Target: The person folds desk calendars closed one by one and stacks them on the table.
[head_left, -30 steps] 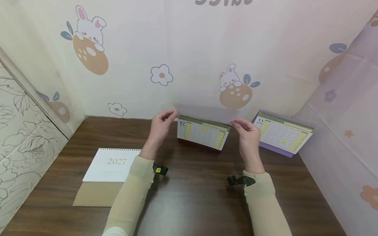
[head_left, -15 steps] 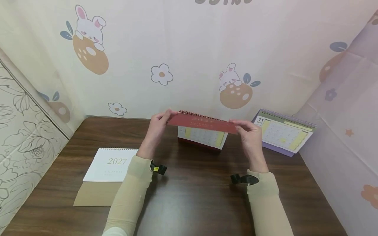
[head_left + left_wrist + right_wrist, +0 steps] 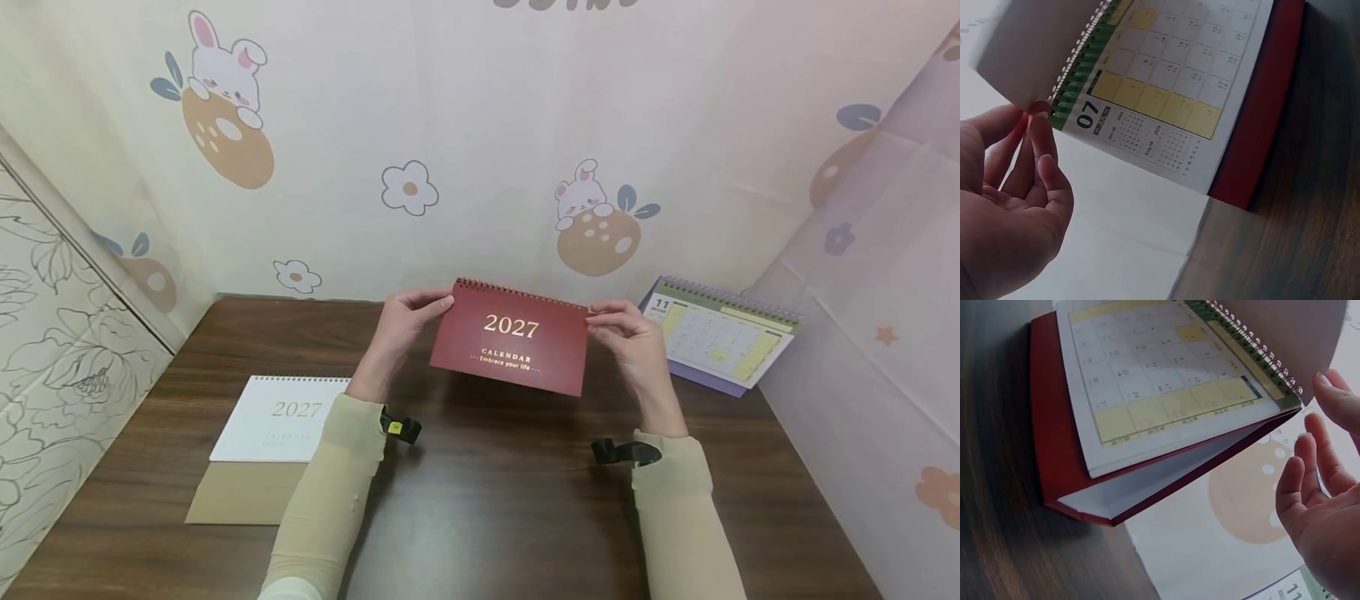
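Observation:
A red desk calendar (image 3: 509,342) stands near the back middle, its cover reading 2027 and facing the front. My left hand (image 3: 408,329) pinches it at the upper left corner, by the spiral binding. At the upper right corner, my right hand (image 3: 630,333) holds the edge with thumb and fingers. In the left wrist view the page marked 07 (image 3: 1160,87) shows under the lifted cover (image 3: 1029,50), which my left hand (image 3: 1022,181) grips. The right wrist view has the thumb of my right hand (image 3: 1329,481) at the cover's edge, other fingers loosely bent.
To the right stands a purple desk calendar (image 3: 720,342) showing page 11. A white 2027 calendar (image 3: 277,417) on a tan base (image 3: 240,493) lies at left, partly behind my left sleeve. A patterned cloth (image 3: 480,125) hangs behind the brown wooden table (image 3: 480,517).
The red cover has come over the top from behind and swung down in front, hiding page 07 in the head view. Both hands stay at the upper corners; the other calendars have not moved.

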`<state>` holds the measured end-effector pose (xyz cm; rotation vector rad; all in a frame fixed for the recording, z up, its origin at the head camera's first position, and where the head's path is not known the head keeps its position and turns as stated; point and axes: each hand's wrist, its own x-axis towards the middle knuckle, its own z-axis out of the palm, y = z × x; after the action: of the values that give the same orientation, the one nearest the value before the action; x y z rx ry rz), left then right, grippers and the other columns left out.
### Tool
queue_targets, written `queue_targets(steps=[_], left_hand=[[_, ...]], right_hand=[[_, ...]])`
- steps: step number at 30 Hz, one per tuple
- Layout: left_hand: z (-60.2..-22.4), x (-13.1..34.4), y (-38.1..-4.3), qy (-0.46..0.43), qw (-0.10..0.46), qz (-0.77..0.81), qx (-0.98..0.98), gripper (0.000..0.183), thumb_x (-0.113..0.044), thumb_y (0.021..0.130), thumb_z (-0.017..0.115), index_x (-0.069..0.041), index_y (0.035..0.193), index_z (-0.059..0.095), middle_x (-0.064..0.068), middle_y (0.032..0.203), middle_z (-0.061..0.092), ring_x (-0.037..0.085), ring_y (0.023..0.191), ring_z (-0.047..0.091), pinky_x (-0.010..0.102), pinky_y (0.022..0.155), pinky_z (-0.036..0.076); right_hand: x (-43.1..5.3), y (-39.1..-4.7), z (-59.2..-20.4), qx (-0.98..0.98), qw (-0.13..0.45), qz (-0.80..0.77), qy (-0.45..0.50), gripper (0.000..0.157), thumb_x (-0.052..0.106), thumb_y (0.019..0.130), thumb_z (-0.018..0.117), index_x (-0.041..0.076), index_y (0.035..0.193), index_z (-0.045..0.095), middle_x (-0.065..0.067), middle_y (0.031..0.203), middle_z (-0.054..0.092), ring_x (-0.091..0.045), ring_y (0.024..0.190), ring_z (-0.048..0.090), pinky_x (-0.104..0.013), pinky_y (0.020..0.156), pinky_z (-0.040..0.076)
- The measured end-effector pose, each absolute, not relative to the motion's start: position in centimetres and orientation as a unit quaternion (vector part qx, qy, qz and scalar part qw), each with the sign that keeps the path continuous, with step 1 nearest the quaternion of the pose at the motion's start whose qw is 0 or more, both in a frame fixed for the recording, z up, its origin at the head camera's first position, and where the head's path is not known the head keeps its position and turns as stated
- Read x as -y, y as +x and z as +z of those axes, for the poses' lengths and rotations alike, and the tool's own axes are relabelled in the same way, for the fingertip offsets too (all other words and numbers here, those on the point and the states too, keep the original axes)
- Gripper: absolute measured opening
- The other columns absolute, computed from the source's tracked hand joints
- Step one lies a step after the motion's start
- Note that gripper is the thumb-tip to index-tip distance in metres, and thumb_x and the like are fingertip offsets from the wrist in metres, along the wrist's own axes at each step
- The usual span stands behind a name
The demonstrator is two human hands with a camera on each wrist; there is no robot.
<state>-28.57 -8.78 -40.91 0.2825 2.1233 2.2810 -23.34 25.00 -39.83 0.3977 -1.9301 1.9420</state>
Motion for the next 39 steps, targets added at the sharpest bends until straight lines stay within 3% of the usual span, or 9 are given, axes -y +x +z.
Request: queue_targets(steps=[5, 16, 29, 36, 39], left_hand=[[-41.3, 8.5, -28.6, 0.098, -0.011, 0.726, -0.681, 0.029, -0.024, 0.09, 0.077, -0.007, 0.113, 0.073, 0.008, 0.105, 0.071, 0.022, 0.104, 0.062, 0.046, 0.098, 0.046], [-42.2, 7.9, -29.0, 0.087, -0.004, 0.716, -0.693, 0.035, -0.02, 0.092, 0.074, -0.007, 0.124, 0.066, 0.01, 0.105, 0.07, 0.023, 0.105, 0.063, 0.038, 0.097, 0.048], [-42.8, 7.7, -29.4, 0.074, -0.005, 0.686, -0.723, 0.036, -0.023, 0.092, 0.074, -0.012, 0.125, 0.069, 0.009, 0.107, 0.069, 0.021, 0.105, 0.059, 0.039, 0.095, 0.046], [-43.3, 7.6, -29.6, 0.073, -0.005, 0.667, -0.741, 0.035, -0.025, 0.093, 0.074, -0.013, 0.125, 0.069, 0.006, 0.109, 0.069, 0.022, 0.104, 0.058, 0.039, 0.092, 0.047], [-43.5, 7.5, -29.5, 0.074, -0.008, 0.66, -0.748, 0.035, -0.025, 0.092, 0.074, -0.013, 0.125, 0.069, 0.006, 0.109, 0.068, 0.022, 0.104, 0.057, 0.039, 0.091, 0.046]], right_hand=[[-25.2, -23.6, -40.3, 0.684, 0.173, 0.695, 0.139, 0.009, -0.022, 0.083, 0.066, -0.022, 0.091, 0.066, -0.006, 0.102, 0.062, -0.019, 0.103, 0.057, -0.021, 0.083, 0.052], [-25.7, -24.1, -41.7, 0.675, 0.143, 0.706, 0.163, 0.012, -0.022, 0.082, 0.065, -0.018, 0.093, 0.07, -0.003, 0.098, 0.064, -0.016, 0.098, 0.059, -0.02, 0.08, 0.053], [-25.5, -24.4, -41.9, 0.705, 0.14, 0.685, 0.122, 0.011, -0.013, 0.087, 0.067, -0.02, 0.096, 0.067, 0.001, 0.097, 0.067, -0.018, 0.103, 0.057, -0.021, 0.08, 0.05], [-25.2, -24.4, -41.8, 0.69, 0.137, 0.707, 0.068, 0.013, -0.004, 0.089, 0.07, -0.002, 0.102, 0.071, 0.003, 0.096, 0.07, -0.014, 0.094, 0.063, -0.022, 0.079, 0.05], [-25.1, -24.4, -41.8, 0.684, 0.132, 0.716, 0.049, 0.019, -0.002, 0.09, 0.071, -0.001, 0.109, 0.068, 0.004, 0.094, 0.069, -0.011, 0.088, 0.064, -0.023, 0.076, 0.051]])
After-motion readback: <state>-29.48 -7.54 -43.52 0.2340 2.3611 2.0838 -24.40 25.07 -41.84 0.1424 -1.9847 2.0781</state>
